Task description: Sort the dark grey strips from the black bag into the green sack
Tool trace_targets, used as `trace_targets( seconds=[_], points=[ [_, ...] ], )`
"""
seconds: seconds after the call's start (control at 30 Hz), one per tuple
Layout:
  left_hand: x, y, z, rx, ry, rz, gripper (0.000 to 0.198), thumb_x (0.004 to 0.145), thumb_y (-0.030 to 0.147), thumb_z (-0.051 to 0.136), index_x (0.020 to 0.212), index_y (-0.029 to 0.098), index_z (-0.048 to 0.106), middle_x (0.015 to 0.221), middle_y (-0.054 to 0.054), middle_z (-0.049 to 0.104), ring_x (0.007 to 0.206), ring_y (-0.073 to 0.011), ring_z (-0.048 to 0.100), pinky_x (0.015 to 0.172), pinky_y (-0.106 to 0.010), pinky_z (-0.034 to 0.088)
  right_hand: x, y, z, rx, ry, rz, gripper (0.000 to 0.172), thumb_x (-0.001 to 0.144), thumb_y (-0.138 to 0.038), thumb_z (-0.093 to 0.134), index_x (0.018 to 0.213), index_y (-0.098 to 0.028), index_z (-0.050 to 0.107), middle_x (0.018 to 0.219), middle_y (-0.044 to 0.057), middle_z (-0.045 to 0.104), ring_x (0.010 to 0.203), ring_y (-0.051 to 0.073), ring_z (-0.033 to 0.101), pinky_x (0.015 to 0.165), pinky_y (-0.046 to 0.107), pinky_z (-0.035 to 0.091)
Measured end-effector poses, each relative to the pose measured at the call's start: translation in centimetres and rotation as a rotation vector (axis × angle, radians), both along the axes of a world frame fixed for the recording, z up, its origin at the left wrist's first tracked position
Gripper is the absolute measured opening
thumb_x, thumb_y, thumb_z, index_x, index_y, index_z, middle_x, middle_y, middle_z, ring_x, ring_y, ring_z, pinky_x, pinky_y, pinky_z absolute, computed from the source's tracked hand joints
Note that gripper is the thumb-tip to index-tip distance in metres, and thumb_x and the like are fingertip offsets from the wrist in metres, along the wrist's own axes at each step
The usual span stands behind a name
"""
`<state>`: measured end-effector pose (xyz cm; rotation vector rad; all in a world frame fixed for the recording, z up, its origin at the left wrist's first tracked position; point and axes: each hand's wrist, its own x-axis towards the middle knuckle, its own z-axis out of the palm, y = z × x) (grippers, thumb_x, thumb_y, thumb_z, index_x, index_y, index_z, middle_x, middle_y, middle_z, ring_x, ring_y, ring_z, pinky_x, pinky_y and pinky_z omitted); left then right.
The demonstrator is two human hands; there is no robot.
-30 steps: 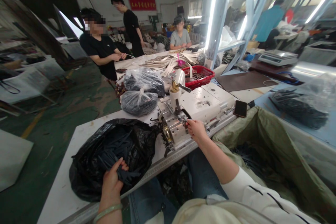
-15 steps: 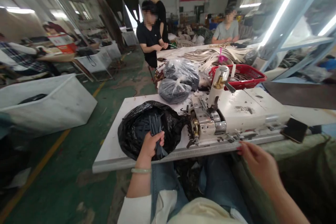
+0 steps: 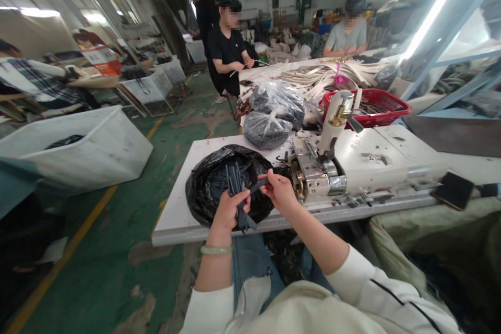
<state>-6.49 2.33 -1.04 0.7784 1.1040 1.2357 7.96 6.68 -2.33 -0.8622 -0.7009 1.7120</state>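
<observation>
My left hand (image 3: pixel 231 207) is closed around a bundle of dark grey strips (image 3: pixel 234 180), held over the near side of an open black plastic bag (image 3: pixel 198 180). More dark strips (image 3: pixel 219 177) lie inside the bag. To the right of the bundle, my right hand (image 3: pixel 278 190) pinches a single dark strip (image 3: pixel 258 186) between thumb and fingers. Just beyond that hand stands a bench machine (image 3: pixel 317 175) with metal rollers and an upright post. Dark scraps lie around its base.
Clear plastic bags of dark material (image 3: pixel 270 120) sit behind the black bag. A red basket (image 3: pixel 385 104) and pale strips (image 3: pixel 313 75) lie farther back. A phone-like black slab (image 3: pixel 454 189) rests at the right edge. Co-workers (image 3: pixel 227 44) are across the table; a white bin (image 3: pixel 117 141) stands left.
My right hand has moved left from the table's front edge to beside the bundle and now pinches a strip. My left hand keeps its hold. The camera view has shifted slightly.
</observation>
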Motion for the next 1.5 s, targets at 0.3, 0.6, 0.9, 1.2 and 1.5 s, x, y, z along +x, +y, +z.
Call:
trace_targets(
  seconds=[0.3,0.6,0.9,1.2,1.5],
  points=[
    [0.5,0.5,-0.1,0.084,-0.072,0.202,0.021,0.067,0.025,0.072,0.077,0.015,0.057,0.048,0.006,0.051,0.036,-0.0063,0.043,0.039,-0.02,0.034,1.8,-4.2,-0.3,-0.004,-0.065,0.49,0.038,0.061,-0.037,0.08,0.084,-0.011,0.065,0.071,0.007,0.071,0.058,0.013,0.067,0.054,0.02,0.054],
    [1.7,0.4,1.1,0.073,-0.056,0.1,0.018,0.066,0.024,0.071,0.075,0.016,0.058,0.048,0.006,0.051,0.036,-0.0066,0.041,0.038,-0.02,0.033,3.4,-4.6,-1.0,-0.048,0.086,0.67,0.041,0.076,-0.045,0.068,0.096,-0.009,0.066,0.073,0.008,0.07,0.061,0.014,0.066,0.057,0.022,0.053],
    [1.7,0.7,0.4,0.117,0.028,-0.048,0.018,0.068,0.026,0.071,0.077,0.014,0.06,0.046,0.005,0.051,0.036,-0.0075,0.043,0.04,-0.021,0.033,3.2,-4.4,-0.3,-0.283,0.318,0.55,0.017,0.075,-0.025,0.072,0.079,-0.01,0.065,0.061,-0.002,0.058,0.052,0.005,0.057,0.049,0.013,0.044],
    [1.9,0.2,0.3,0.104,0.022,-0.075,0.015,0.065,0.022,0.068,0.076,0.013,0.063,0.045,0.005,0.048,0.034,-0.0064,0.04,0.038,-0.02,0.029,4.3,-4.8,-0.2,-0.22,0.218,0.592,0.024,0.079,-0.025,0.068,0.094,-0.006,0.068,0.087,0.014,0.072,0.078,0.016,0.069,0.071,0.026,0.055],
    [0.9,0.0,-0.5,-0.048,-0.174,0.033,0.016,0.062,0.018,0.07,0.074,0.011,0.062,0.048,0.006,0.045,0.037,-0.0027,0.037,0.037,-0.015,0.028,9.6,-4.5,-0.3,0.053,-0.235,0.115,0.028,0.075,-0.039,0.067,0.068,-0.013,0.059,0.041,-0.009,0.039,0.033,0.002,0.027,0.032,0.015,0.014]
  ],
)
